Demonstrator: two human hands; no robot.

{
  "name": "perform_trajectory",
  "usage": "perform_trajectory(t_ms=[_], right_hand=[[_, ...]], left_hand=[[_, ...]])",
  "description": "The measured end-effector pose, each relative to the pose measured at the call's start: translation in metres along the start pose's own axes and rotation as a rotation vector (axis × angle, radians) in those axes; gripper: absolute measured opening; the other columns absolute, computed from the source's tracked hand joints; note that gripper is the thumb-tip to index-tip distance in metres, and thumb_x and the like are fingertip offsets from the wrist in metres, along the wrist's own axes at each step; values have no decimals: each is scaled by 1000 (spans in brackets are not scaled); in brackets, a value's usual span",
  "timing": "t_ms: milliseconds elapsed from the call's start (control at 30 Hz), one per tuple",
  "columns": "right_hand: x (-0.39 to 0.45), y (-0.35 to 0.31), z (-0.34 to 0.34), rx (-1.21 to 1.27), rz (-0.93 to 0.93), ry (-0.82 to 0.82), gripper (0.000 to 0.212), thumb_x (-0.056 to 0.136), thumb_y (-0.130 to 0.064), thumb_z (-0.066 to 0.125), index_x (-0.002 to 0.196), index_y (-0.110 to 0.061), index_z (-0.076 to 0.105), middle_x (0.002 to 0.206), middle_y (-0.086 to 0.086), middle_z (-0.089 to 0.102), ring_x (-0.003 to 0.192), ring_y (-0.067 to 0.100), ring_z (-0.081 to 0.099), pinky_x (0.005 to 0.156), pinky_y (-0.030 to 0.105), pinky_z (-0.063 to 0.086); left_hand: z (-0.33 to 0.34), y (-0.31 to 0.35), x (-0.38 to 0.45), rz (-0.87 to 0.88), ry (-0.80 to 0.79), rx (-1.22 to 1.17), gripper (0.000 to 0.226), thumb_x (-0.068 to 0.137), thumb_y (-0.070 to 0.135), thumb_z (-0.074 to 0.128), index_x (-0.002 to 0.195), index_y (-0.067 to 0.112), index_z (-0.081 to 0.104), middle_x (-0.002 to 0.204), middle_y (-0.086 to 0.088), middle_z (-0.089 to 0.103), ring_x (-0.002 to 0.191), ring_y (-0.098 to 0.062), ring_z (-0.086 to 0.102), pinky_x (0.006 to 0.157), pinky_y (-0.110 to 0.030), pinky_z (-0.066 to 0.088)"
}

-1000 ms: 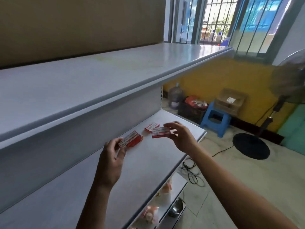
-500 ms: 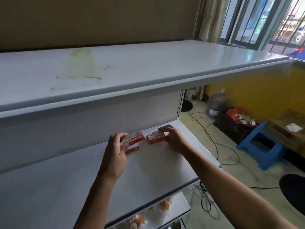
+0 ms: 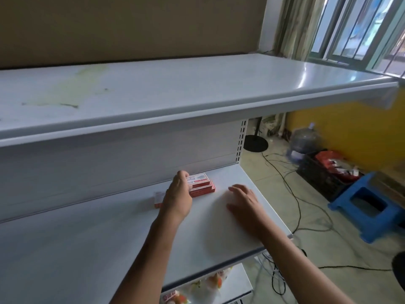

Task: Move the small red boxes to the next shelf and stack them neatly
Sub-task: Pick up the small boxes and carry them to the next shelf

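Note:
Two small red boxes with white labels lie stacked on the white middle shelf (image 3: pixel 109 238) near the back panel. My left hand (image 3: pixel 178 197) grips the top red box (image 3: pixel 200 179) at its left end, holding it on the lower red box (image 3: pixel 202 191). A third small red box (image 3: pixel 157 199) lies just left of my left hand, partly hidden by it. My right hand (image 3: pixel 244 199) hovers or rests over the shelf to the right of the stack, fingers relaxed and holding nothing.
A wide white top shelf (image 3: pixel 175 88) overhangs the middle one. A lower shelf (image 3: pixel 219 286) holds packaged goods. On the floor to the right are a blue stool (image 3: pixel 368 207), a black crate (image 3: pixel 322 170), a water jug (image 3: pixel 304 139) and loose cables (image 3: pixel 291 194).
My left hand has set its box on top of the box my right hand had placed. My right hand has let go and drawn back to the right.

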State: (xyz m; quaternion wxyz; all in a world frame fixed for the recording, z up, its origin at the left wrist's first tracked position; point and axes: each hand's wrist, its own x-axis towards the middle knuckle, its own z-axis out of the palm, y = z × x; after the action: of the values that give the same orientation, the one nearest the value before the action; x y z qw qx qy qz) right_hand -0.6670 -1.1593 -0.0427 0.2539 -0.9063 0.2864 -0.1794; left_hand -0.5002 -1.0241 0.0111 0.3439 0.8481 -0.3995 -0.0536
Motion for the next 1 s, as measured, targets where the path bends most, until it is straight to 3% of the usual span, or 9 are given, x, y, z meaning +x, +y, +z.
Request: perform_trajectory(t_ms=[100,333,500,633,800,933,1000], right_hand=[[-15,8,-3,-19,-40,44,41,87,-18,60,127,-16,55,137,2,48,126,20,42,105,26,29],[-12,5,-1,-37,-62,73,32,86,-13,54,117,-16,61,129,0,55,120,22,47,101,29,36],[-11,-1,-2,-92,-76,55,34,86,-19,45,115,-12,61,128,4,55,117,27,48,100,36,41],[-10,-6,-2,-133,-54,29,38,87,-22,40,120,-13,58,133,5,52,121,28,46,102,38,38],[-10,-7,-4,-132,-44,9,38,87,-23,41,121,-14,57,133,4,51,121,27,45,102,37,38],[-11,-5,-6,-91,-28,-25,40,87,-23,45,124,-16,56,135,3,50,124,26,45,105,37,38],[-12,-7,-11,-45,-4,-16,40,90,-24,50,129,-16,53,137,3,47,126,23,43,108,35,34]], left_hand=[[21,8,-1,-60,18,-20,29,91,-5,44,119,-1,45,125,-20,55,116,-32,51,88,-26,34],[42,6,4,-138,96,-139,42,84,-15,36,124,-3,44,127,-22,51,119,-31,52,99,-33,39],[45,4,3,-147,125,-142,49,88,-16,36,135,-2,42,136,-19,50,122,-27,51,87,-6,25],[49,-4,6,-119,128,-139,50,89,-16,40,137,-2,43,139,-18,49,128,-26,47,92,-4,23],[51,-2,6,-89,111,-136,57,87,-21,38,141,-1,38,147,-18,38,137,-25,37,90,10,12],[40,5,-7,-73,73,-155,57,94,-3,46,147,7,26,156,-13,23,145,-21,20,114,-20,14],[25,3,-21,-48,104,-167,56,94,4,49,146,9,29,154,-11,27,143,-20,24,117,-27,17]])
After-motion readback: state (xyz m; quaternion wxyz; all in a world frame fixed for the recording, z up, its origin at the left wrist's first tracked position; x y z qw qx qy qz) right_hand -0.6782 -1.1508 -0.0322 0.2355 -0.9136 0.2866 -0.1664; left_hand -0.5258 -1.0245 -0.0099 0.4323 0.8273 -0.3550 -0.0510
